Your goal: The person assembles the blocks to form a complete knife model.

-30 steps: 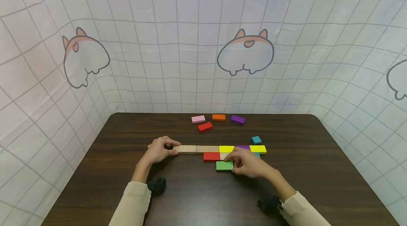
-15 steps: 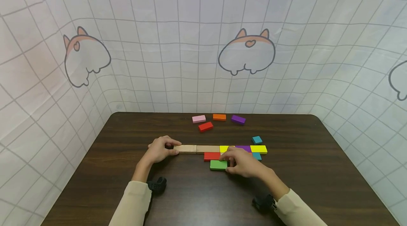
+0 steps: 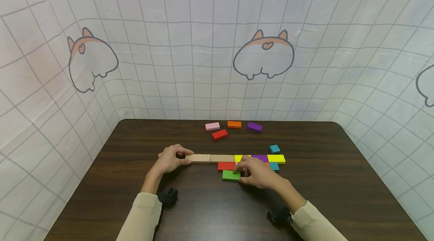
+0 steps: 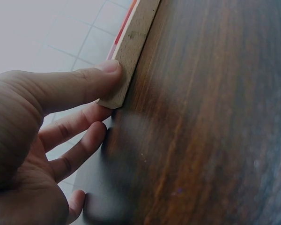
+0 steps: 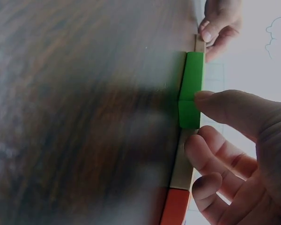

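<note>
My left hand pinches the left end of a plain wooden block. In the left wrist view, the thumb lies on the face of the block near its end. My right hand holds a green block at its right end, in front of the rows. The right wrist view has the thumb against the green block. Behind it, a red block begins the second row, partly covered by the fingers. The back row continues with a second wooden block, yellow, purple, and a yellow block.
Beyond the rows lie a pink block, an orange block, a purple block and a loose red block. A small blue block lies behind the rows' right end. The dark table meets a white gridded curtain.
My right hand has slid the green block to the left, so it now lies in front of the red block. The left hand stays at the wooden block's end.
</note>
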The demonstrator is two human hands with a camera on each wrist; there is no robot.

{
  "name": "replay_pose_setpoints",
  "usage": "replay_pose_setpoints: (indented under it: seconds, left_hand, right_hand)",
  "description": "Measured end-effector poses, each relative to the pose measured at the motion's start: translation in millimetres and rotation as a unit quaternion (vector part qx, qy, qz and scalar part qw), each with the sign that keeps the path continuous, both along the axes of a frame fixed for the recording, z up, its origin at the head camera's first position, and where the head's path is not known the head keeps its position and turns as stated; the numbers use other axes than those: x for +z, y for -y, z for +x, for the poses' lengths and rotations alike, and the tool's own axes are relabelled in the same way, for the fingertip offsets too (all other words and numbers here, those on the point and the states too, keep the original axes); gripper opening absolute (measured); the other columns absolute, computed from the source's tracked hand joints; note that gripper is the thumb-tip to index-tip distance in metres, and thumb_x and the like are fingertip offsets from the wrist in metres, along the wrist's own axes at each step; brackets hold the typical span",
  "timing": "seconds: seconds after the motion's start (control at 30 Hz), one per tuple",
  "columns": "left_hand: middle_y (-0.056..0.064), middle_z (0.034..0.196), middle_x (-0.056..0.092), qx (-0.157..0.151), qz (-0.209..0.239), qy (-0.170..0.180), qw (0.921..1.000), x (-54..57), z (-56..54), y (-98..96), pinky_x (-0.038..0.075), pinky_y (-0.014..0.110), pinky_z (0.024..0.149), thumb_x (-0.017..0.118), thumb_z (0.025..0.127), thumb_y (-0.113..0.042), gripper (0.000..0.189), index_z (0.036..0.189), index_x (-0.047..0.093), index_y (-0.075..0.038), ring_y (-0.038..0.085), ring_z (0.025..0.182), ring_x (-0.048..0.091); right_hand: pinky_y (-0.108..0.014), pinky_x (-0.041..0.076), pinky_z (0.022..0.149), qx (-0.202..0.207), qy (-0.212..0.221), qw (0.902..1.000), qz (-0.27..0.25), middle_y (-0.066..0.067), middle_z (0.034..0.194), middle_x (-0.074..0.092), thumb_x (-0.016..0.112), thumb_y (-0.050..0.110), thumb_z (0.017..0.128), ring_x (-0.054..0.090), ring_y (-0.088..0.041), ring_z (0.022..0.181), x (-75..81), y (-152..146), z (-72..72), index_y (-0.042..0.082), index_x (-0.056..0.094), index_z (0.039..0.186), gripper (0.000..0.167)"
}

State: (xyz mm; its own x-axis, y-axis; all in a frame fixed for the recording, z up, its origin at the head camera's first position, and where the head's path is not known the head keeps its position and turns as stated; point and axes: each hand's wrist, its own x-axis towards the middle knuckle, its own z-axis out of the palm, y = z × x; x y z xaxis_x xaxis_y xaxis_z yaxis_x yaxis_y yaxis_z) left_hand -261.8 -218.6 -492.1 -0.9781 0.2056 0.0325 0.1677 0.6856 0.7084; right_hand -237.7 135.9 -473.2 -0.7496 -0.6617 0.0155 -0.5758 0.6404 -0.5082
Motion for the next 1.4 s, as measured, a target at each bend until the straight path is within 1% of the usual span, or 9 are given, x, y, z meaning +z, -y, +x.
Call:
replay_pose_setpoints:
  seconds: [0.13, 0.27, 0.4, 0.57, 0.77, 0.93, 1.4]
  left_hand:
    - [-0.001, 0.102, 0.069, -0.002, 0.002, 0.001, 1.0, 1.1, 0.3, -0.5, 0.019, 0.069, 0.1, 0.083, 0.086, -0.02, 0.026, 0.111, 0.081, -0.022, 0.022, 0.098, 0.056]
    - [0.0, 0.103, 0.069, -0.003, 0.004, 0.003, 1.0, 2.1, 0.3, -0.8, 0.018, 0.068, 0.1, 0.083, 0.086, -0.02, 0.026, 0.112, 0.081, -0.021, 0.023, 0.099, 0.056]
    - [0.0, 0.103, 0.069, -0.003, 0.002, 0.002, 1.0, 2.5, 0.4, -0.9, 0.019, 0.067, 0.099, 0.083, 0.086, -0.02, 0.027, 0.112, 0.081, -0.02, 0.023, 0.099, 0.056]
    - [0.0, 0.104, 0.069, -0.001, 0.001, 0.004, 1.0, 2.8, 1.1, -1.1, 0.019, 0.066, 0.099, 0.083, 0.086, -0.02, 0.027, 0.112, 0.081, -0.021, 0.023, 0.099, 0.057]
    - [0.001, 0.103, 0.069, 0.003, 0.007, 0.008, 0.9999, 3.0, 2.0, -1.2, 0.018, 0.065, 0.099, 0.084, 0.085, -0.019, 0.027, 0.112, 0.081, -0.02, 0.024, 0.099, 0.056]
    - [0.001, 0.103, 0.069, 0.004, 0.005, 0.008, 0.9999, 3.0, 2.5, -1.5, 0.019, 0.064, 0.099, 0.084, 0.085, -0.019, 0.027, 0.112, 0.081, -0.02, 0.023, 0.1, 0.057]
    - [0.0, 0.104, 0.069, 0.002, 0.001, 0.005, 1.0, 1.6, 0.9, -0.8, 0.021, 0.064, 0.098, 0.083, 0.086, -0.02, 0.026, 0.112, 0.081, -0.022, 0.022, 0.1, 0.057]
  right_hand:
    - [-0.022, 0.046, 0.066, 0.0, -0.004, 1.0, -0.004, 0.006, 0.088, 0.063, 0.08, 0.016, 0.089, 0.052, -0.006, 0.074, 0.4, -1, 0.4, 0.018, 0.078, 0.108, 0.02]
    - [-0.022, 0.048, 0.067, 0.003, -0.002, 0.9999, -0.01, 0.011, 0.082, 0.064, 0.08, 0.014, 0.089, 0.054, -0.005, 0.073, -0.1, 0, 0.6, 0.016, 0.077, 0.107, 0.018]
    - [-0.022, 0.047, 0.065, -0.005, -0.005, 1.0, -0.004, 0.014, 0.082, 0.064, 0.079, 0.015, 0.09, 0.053, -0.003, 0.071, -1.3, 2, 0.0, 0.018, 0.078, 0.107, 0.018]
    - [-0.022, 0.046, 0.063, -0.006, -0.004, 1.0, -0.003, 0.012, 0.08, 0.063, 0.078, 0.015, 0.09, 0.051, -0.004, 0.068, -1.6, 5, -0.6, 0.018, 0.078, 0.107, 0.017]
    - [-0.022, 0.047, 0.065, -0.003, -0.001, 1.0, 0.001, 0.011, 0.083, 0.064, 0.078, 0.014, 0.09, 0.052, -0.005, 0.07, -1.5, 8, -1.2, 0.017, 0.077, 0.108, 0.018]
    - [-0.022, 0.047, 0.066, -0.001, -0.003, 1.0, 0.003, 0.01, 0.085, 0.065, 0.078, 0.014, 0.091, 0.052, -0.005, 0.071, -1.4, 10, -2.0, 0.017, 0.078, 0.109, 0.018]
    - [-0.022, 0.047, 0.065, -0.001, 0.01, 0.9999, -0.008, 0.01, 0.085, 0.063, 0.076, 0.013, 0.092, 0.052, -0.005, 0.071, -0.8, 12, -0.9, 0.018, 0.077, 0.109, 0.018]
